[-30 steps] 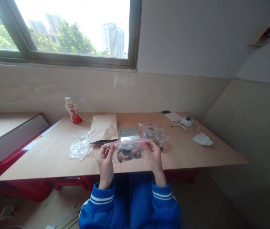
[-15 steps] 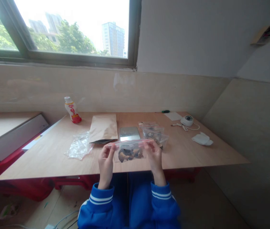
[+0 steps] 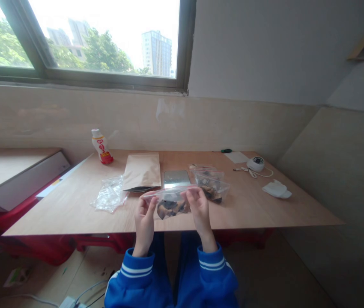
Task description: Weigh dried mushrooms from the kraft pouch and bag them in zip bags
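Between my hands hangs a clear zip-lock bag holding dark and tan dried pieces, perhaps mushrooms. My left hand pinches the top left corner of the bag. On the right part of its zip edge, my right hand has thumb and fingers closed. Just beyond the bag lies a flat silver-topped scale. More filled zip-lock bags with similar dried pieces lie to the right of it. A brown kraft paper pouch rests to the left, its dark mouth facing me.
Flattened clear plastic bags lie left of the pouch. A white and red bottle stands at the back left. At the right are a white round device with a cable, a white crumpled cloth or tissue, a paper sheet and a green-handled tool.
My right hand has moved left along the zip edge, closer to my left hand, and the bag's top now bows a little. The view has shifted slightly left.
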`<act>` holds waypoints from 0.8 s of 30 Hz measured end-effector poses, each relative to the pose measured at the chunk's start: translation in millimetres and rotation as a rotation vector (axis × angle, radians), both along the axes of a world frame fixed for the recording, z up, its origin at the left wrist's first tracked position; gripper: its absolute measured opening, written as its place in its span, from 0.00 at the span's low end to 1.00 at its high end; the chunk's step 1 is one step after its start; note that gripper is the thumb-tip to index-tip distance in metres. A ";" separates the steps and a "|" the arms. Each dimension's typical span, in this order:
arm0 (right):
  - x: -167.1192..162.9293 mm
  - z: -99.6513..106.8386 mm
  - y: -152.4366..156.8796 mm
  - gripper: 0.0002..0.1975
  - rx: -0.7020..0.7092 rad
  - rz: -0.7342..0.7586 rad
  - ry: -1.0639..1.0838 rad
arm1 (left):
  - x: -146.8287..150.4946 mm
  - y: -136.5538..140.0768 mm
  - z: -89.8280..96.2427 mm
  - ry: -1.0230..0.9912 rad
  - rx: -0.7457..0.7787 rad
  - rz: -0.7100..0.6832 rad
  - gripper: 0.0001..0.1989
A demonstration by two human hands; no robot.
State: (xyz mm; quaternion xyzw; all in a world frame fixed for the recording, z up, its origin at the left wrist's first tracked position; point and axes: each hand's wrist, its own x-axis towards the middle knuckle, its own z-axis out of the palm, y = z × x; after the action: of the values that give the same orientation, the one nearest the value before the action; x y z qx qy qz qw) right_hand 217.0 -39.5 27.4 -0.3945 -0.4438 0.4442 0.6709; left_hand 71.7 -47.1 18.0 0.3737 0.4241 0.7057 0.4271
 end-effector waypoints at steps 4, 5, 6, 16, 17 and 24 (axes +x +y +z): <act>-0.7 -1.6 2.5 0.17 -0.055 0.042 -0.020 | -4.2 -0.2 -1.0 0.066 0.004 -0.004 0.14; -0.3 -1.9 3.0 0.17 -0.062 0.047 -0.026 | -5.1 0.1 -1.6 0.075 0.006 0.002 0.14; 0.3 -2.1 3.3 0.16 -0.065 0.046 -0.031 | -5.7 0.3 -2.1 0.083 0.007 0.008 0.13; 12.0 -5.3 0.1 0.14 -0.056 -0.097 -0.102 | -6.0 -1.7 0.4 0.150 -0.075 0.032 0.14; 12.3 -5.0 -0.5 0.14 -0.057 -0.110 -0.101 | -6.2 -2.0 0.8 0.154 -0.069 0.040 0.14; 5.0 -5.8 3.2 0.12 -0.019 -0.129 0.005 | -9.3 -3.3 0.3 0.146 0.038 0.092 0.10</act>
State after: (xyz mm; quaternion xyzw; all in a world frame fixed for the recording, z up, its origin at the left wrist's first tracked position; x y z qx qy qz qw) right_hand 222.0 -36.3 21.7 -0.4274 -0.4115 0.4054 0.6954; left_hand 62.3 -50.3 18.3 0.4125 0.4573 0.7034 0.3549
